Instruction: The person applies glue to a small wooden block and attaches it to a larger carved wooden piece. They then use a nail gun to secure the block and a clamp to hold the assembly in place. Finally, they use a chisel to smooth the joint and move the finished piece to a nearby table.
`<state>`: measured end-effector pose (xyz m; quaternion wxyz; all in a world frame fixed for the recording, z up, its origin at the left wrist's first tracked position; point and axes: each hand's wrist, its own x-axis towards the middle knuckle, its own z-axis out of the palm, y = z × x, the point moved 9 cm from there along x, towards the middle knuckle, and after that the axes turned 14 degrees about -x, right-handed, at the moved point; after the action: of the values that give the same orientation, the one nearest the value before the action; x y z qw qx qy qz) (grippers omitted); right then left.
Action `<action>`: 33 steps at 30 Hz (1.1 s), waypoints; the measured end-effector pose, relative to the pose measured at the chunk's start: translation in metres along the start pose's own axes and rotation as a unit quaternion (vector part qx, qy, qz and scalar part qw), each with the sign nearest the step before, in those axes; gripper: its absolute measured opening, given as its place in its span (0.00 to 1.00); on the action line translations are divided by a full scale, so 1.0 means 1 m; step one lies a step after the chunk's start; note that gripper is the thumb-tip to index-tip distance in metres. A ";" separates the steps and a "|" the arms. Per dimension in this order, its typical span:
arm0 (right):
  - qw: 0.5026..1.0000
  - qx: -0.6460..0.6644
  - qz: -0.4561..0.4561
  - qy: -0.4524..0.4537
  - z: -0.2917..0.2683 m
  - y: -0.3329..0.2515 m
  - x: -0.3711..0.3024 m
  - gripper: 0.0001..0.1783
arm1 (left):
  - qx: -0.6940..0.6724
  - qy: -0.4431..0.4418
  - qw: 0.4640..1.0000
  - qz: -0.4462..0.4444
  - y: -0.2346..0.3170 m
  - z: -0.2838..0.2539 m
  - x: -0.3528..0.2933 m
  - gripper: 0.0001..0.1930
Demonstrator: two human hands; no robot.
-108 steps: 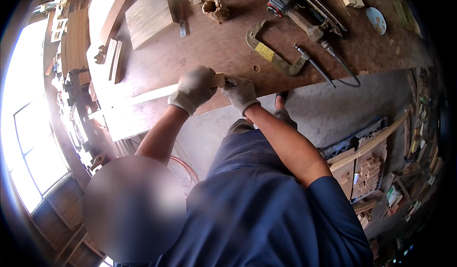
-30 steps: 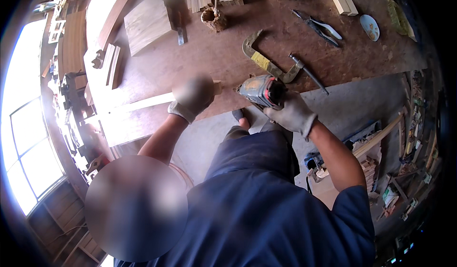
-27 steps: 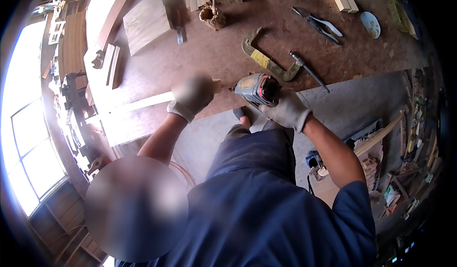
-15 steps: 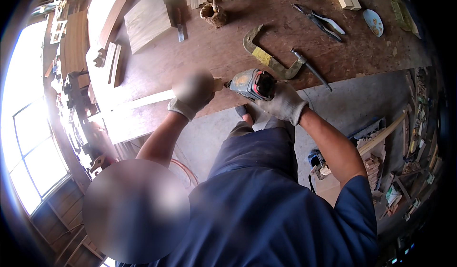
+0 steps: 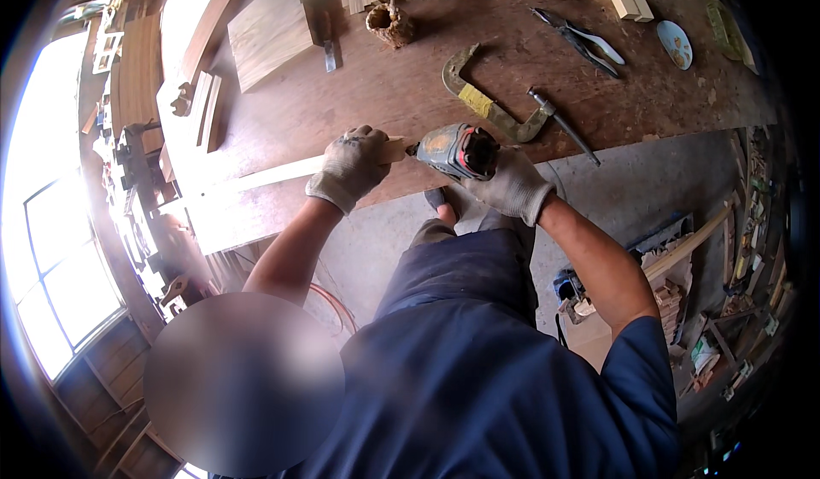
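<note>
A pale wooden strip [image 5: 282, 172] lies along the front part of the workbench, and my gloved left hand [image 5: 354, 161] is closed around it near its right end. A short end of the strip sticks out past my fingers. My gloved right hand [image 5: 512, 184] grips a grey and red power drill [image 5: 450, 150] beside the bench's front edge. The drill's nose points left at the strip's end; whether its tip touches the wood is too small to tell.
Behind my hands on the workbench [image 5: 384, 95] lie a C-clamp [image 5: 487, 103], pliers [image 5: 581, 43], a chisel [image 5: 329, 52], a small pot [image 5: 390, 26], a white oval dish [image 5: 675, 45] and a wooden block [image 5: 269, 35]. Wood pieces [image 5: 675, 257] stand on the floor at right.
The view has shifted slightly. Both hands keep their grips, on the wooden strip and the power drill, with no clear movement between them.
</note>
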<state>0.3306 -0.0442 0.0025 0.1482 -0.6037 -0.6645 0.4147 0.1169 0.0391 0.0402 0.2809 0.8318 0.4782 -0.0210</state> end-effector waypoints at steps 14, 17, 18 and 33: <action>0.999 0.022 0.024 -0.011 0.002 0.004 0.000 0.14 | -0.009 -0.004 1.000 -0.007 -0.001 0.000 -0.001 0.13; 1.000 0.002 0.019 -0.022 0.002 0.003 0.001 0.14 | -0.018 -0.003 1.000 -0.010 -0.002 0.001 0.000 0.13; 0.999 -0.012 0.015 -0.028 0.002 0.002 0.001 0.15 | -0.016 -0.004 1.000 -0.011 -0.003 0.002 -0.001 0.13; 1.000 0.018 -0.014 -0.010 -0.006 -0.001 -0.002 0.17 | -0.009 -0.010 1.000 -0.018 -0.003 0.002 -0.001 0.13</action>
<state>0.3343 -0.0435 0.0074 0.1578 -0.5870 -0.6673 0.4304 0.1143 0.0392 0.0375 0.2926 0.8202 0.4906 -0.0308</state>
